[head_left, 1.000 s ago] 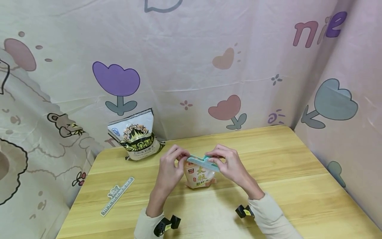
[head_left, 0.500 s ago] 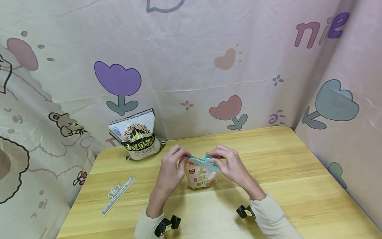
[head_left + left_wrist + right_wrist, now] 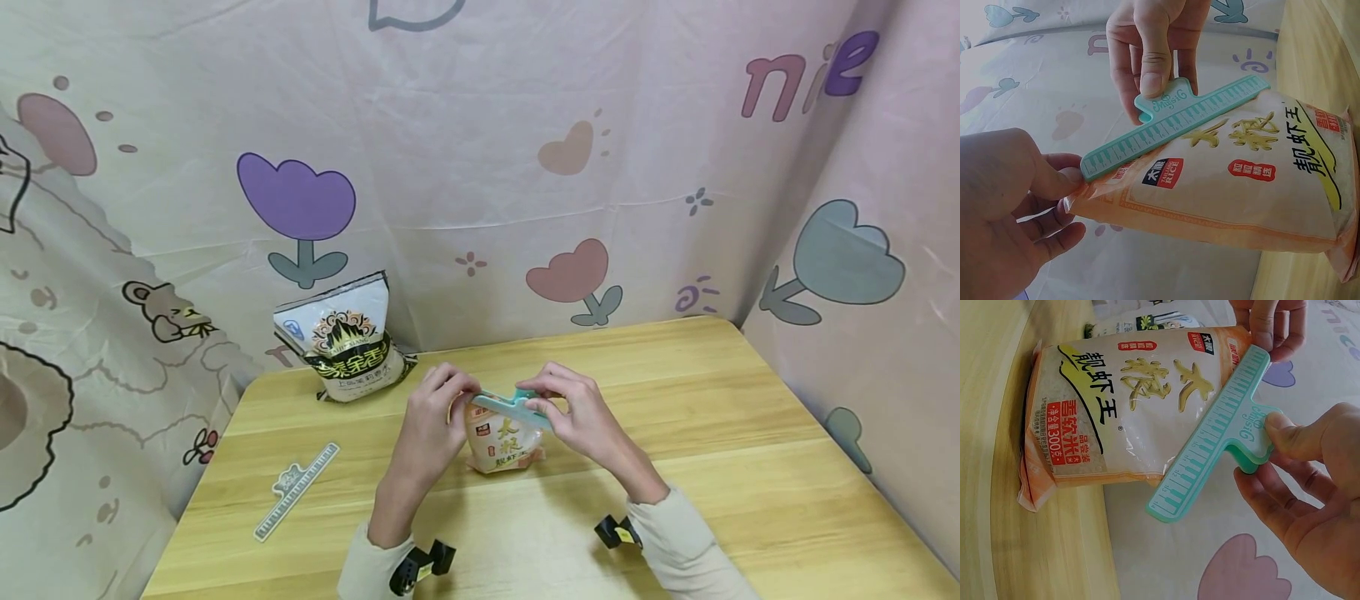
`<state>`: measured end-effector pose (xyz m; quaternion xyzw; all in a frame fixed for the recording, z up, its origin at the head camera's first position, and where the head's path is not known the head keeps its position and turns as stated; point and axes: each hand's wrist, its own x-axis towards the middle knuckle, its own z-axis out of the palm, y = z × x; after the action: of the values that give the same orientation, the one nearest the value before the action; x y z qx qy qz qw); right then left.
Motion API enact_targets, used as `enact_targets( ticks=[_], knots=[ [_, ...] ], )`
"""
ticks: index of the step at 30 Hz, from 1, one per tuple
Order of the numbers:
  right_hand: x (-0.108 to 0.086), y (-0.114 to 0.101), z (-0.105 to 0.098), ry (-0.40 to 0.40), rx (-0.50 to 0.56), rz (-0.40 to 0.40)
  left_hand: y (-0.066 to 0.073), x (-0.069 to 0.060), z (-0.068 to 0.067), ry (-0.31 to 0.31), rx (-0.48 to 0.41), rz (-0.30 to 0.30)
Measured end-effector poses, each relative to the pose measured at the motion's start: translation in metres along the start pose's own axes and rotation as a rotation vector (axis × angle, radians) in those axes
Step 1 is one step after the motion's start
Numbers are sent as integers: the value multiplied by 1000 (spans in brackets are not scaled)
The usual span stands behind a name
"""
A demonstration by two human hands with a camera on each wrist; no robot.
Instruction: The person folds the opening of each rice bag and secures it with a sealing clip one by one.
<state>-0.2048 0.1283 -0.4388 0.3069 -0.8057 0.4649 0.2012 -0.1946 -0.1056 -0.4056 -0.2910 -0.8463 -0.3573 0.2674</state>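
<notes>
A small orange-and-white rice bag (image 3: 501, 448) stands upright on the wooden table. A mint-green bag clip (image 3: 1172, 125) with a piano-key pattern lies across its top edge. My left hand (image 3: 431, 425) pinches the bag's top corner between thumb and forefinger, right by the clip's end. On the other side, my right hand (image 3: 581, 412) pinches the clip's handle, thumb in front and fingers behind, as the right wrist view shows. In that view the clip (image 3: 1213, 434) spans the bag's whole top; its two handle plates stand close together.
A larger white-and-black rice bag (image 3: 351, 354) stands at the back left by the printed curtain (image 3: 465, 125). A white piano-patterned clip (image 3: 296, 492) lies flat on the table (image 3: 712, 450) at the left. Black wrist cameras (image 3: 423, 567) sit on both cuffs.
Over the last second the hands, clip and bag stay in place. Only the head view has shifted very slightly.
</notes>
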Motion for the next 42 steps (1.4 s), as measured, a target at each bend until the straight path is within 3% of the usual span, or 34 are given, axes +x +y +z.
enact_targets(
  ticks=[32,42],
  knots=[
    [-1,-1,-3,-68,102,45,-2,-1,0,4,-13,-11],
    [-2,-3,-4,-75,46,19,-2,-1,-1,-13,-15,-8]
  ],
)
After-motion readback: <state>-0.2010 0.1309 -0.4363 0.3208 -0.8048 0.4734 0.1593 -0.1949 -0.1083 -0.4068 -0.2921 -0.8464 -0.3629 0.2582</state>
